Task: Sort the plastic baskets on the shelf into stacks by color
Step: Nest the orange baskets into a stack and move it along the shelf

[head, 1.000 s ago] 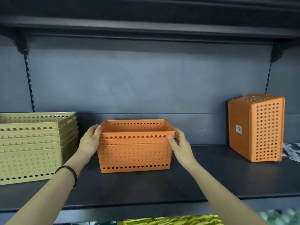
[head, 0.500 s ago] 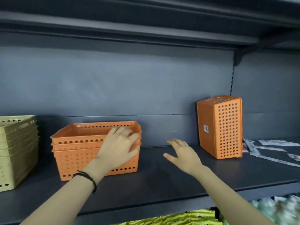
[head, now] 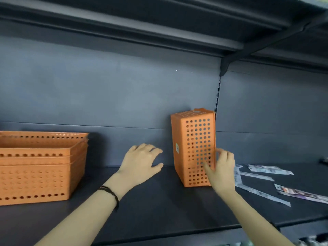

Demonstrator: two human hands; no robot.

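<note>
A stack of orange perforated baskets [head: 40, 167] sits upright at the left of the dark shelf [head: 159, 206]. One more orange basket [head: 193, 148] stands on its end near the shelf's back, right of centre. My right hand [head: 221, 167] touches that basket's right front edge, fingers spread over its holed side, without a closed grip. Between the stack and the standing basket my left hand [head: 140, 162] hovers over the shelf, fingers apart and empty, a black band on its wrist.
Several paper label strips [head: 262, 183] lie scattered on the shelf to the right of the standing basket. An upper shelf [head: 159, 23] overhangs the space. A bracket and slotted upright [head: 219, 89] rise behind the basket.
Both hands let go of the orange stack and moved right. The right hand has reached the standing orange basket. The view swung right, so the beige stack is out of frame.
</note>
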